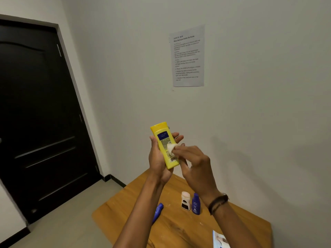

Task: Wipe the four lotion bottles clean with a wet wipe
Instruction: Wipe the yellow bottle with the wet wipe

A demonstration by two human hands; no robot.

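Item: yellow lotion bottle (165, 145), held upright in the air, cap up, printed back label toward the camera. Holder: left hand (158, 158), curled around the bottle's lower half from behind, fingertips showing past its right edge. Right hand (194, 165), just right of the bottle, pinches a small bunched wet wipe (171, 149) against the label.

Below the hands, on the wooden table (179, 228): a white bottle (185, 201) and a blue bottle (196, 203) standing side by side; a blue tube (158, 212) lying nearer the left forearm.

Risks: wet plastic may slip from the one-handed hold; a fall could topple the standing pair. The small wad may miss the covered side.
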